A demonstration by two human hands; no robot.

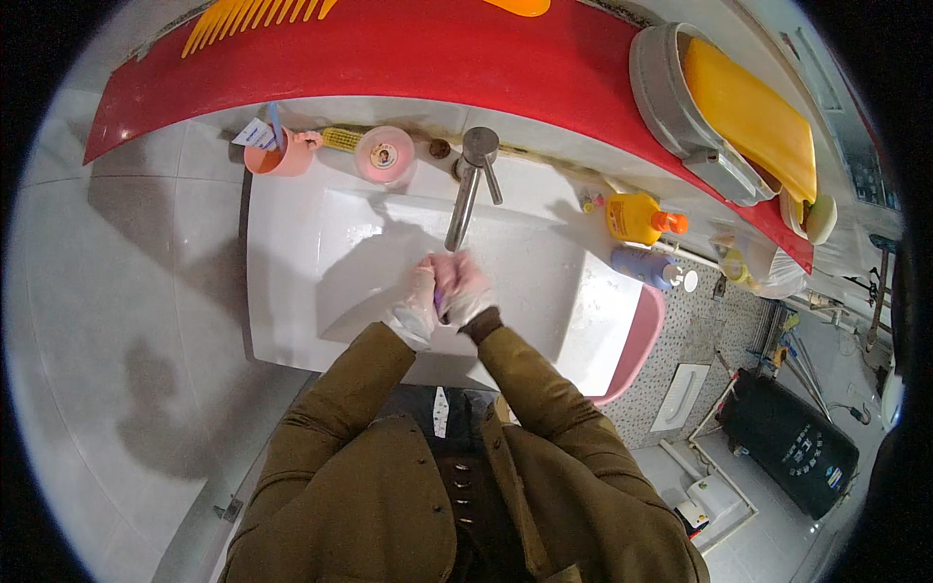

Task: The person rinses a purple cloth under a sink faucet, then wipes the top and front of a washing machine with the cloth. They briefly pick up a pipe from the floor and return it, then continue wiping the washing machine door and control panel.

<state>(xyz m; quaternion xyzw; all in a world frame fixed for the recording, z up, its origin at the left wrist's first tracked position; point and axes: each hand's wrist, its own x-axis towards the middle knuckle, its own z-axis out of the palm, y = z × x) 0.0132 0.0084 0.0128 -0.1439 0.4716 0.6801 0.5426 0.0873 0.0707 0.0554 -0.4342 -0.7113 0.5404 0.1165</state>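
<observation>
Purple item [439,299], mostly hidden, wristward of the bunched fingers [444,263].

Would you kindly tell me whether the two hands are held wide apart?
No, the left hand and right hand are close together over the sink.

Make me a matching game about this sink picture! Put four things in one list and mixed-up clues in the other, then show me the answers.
Things:
1. Left hand and right hand
2. Comb
3. Faucet
4. Cup

Clues:
A. Silver-coloured metal
B. On the back left corner of the white sink
C. Close together over the sink bowl
D. Yellow, on the red shelf

Answers: 1-C, 2-D, 3-A, 4-B
</observation>
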